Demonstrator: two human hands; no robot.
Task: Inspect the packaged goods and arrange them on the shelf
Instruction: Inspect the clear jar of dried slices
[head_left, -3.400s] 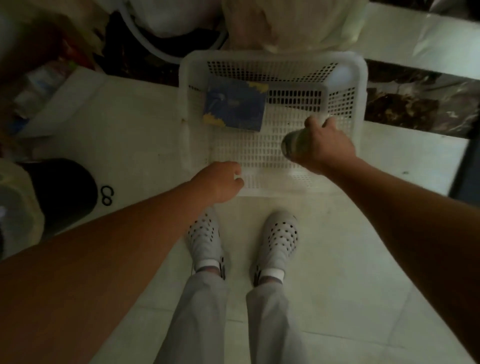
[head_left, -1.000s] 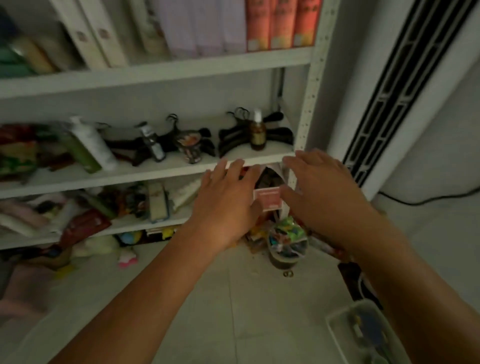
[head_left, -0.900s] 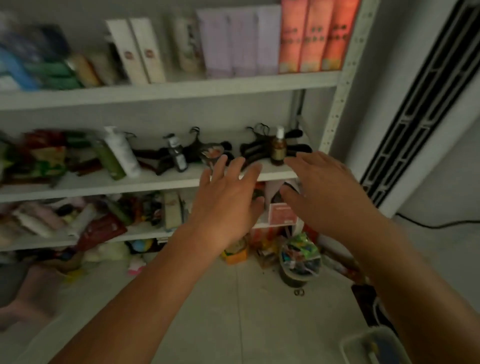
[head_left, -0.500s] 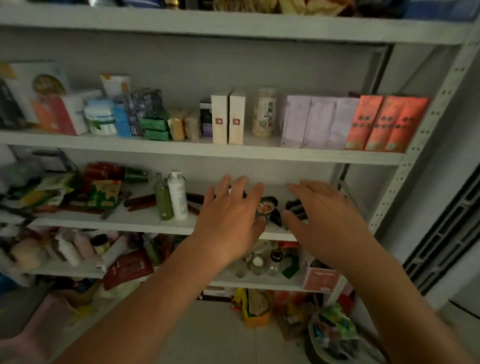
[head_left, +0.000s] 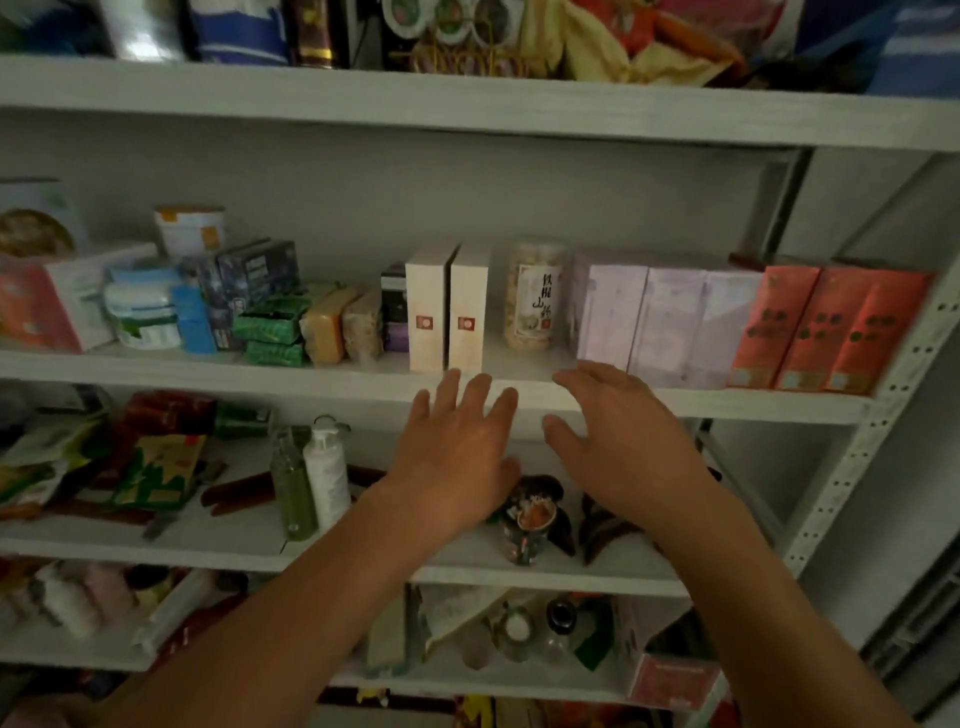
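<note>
Holds left hand (head_left: 457, 452), right hand (head_left: 623, 452) before shelf board (head_left: 260, 375), fingers apart, empty; labelled jar (head_left: 535, 301) at 12 o'clock

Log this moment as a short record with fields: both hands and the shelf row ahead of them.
left hand: open, fingers spread, holding nothing
right hand: open, holding nothing, beside the left
placement: both before the shelf edge
row, left to right: two white boxes, clear jar, three lilac boxes, three orange boxes
jar: upright, set back from the box fronts
below: green bottle, white pump bottle, both upright
</note>
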